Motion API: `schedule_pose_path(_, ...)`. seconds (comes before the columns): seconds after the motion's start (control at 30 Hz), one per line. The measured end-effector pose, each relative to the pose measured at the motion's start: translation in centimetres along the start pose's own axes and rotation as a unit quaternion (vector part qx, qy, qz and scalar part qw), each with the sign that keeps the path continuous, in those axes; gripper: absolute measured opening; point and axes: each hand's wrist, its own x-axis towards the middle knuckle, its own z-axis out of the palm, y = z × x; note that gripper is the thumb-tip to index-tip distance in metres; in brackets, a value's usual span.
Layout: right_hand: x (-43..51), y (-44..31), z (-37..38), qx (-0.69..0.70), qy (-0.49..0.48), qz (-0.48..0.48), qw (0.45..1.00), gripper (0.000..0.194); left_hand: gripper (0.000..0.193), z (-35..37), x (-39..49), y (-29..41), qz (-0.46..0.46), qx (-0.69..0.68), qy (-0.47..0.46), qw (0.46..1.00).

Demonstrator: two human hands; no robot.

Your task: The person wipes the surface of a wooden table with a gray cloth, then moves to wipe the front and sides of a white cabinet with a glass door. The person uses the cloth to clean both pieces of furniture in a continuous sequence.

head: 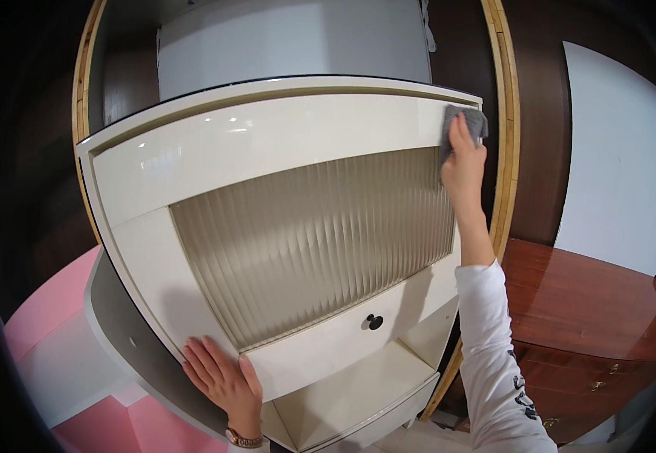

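In front of me stands a cream, glossy cabinet with a flap door [282,124] framing a ribbed glass panel [316,243]. My right hand [463,161] presses a folded grey cloth [469,119] against the upper right corner of the door frame. The fingers lie over the cloth and hide part of it. My left hand [223,374], with a watch [243,439] at the wrist, rests flat with fingers spread on the door's lower left corner. A round black knob [374,321] sits on the lower rail, right of its middle.
Below the door is an open shelf compartment [356,390]. A reddish-brown wooden chest of drawers [582,306] stands at the right. Pink and white furniture [67,351] with a grey curved panel [135,323] is at the left. Light wooden trim [506,113] runs up the dark wall behind.
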Motion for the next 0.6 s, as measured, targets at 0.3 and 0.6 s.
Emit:
schedule_pose_path(0.3, 4.4, 6.0, 0.0, 0.061, 0.04, -0.025, 0.997, 0.045, 0.066, -0.2, 0.2, -0.1, 0.0, -0.009, 0.012, 1.0)
schedule_pose_path(0.6, 0.9, 3.6, -1.0, 0.127, -0.033, -0.096, 0.987, 0.056, 0.066, -0.3, -0.3, -0.5, -0.003, -0.026, 0.019, 0.999)
